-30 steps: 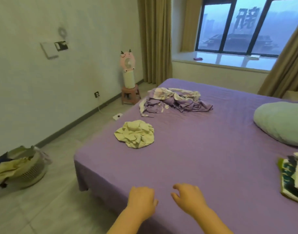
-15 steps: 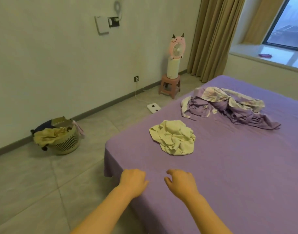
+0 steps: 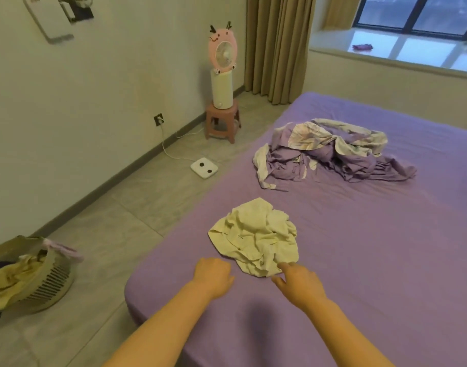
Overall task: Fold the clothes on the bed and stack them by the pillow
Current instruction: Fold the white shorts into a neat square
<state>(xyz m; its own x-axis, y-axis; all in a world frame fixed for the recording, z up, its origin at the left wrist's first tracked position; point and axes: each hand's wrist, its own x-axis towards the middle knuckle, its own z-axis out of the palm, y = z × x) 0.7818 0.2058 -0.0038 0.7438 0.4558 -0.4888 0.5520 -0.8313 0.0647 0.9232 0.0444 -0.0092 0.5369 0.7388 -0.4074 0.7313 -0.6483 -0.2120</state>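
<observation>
Far left on the floor sits a basket (image 3: 45,280), tipped a little, with yellowish cloth spilling over its rim. Up on the wall there's a white panel (image 3: 51,18), and lower down a socket (image 3: 158,119) with a cord running to a white scale (image 3: 203,168) on the tiles. A pink stool (image 3: 222,122) stands by the curtain (image 3: 276,46), carrying a white cylinder with a pink fan (image 3: 222,53) on top. Now the bed (image 3: 359,260), purple sheet, and both bare arms reach out over its near corner. The left hand (image 3: 213,276) hovers just short of the cream garment (image 3: 256,238), fingers loosely curled under, holding nothing. That cream garment lies crumpled near the bed's left edge, right in front of the hands. The right hand (image 3: 297,283) is at its near edge, fingers loosely spread, fingertips (image 3: 281,265) right at the cloth; whether they actually pinch it, I cannot tell. Farther back, well apart from the cream one, lies a purple pile (image 3: 330,152) of rumpled purple-and-white clothes. Top right, the window (image 3: 415,11) over a pale sill.
</observation>
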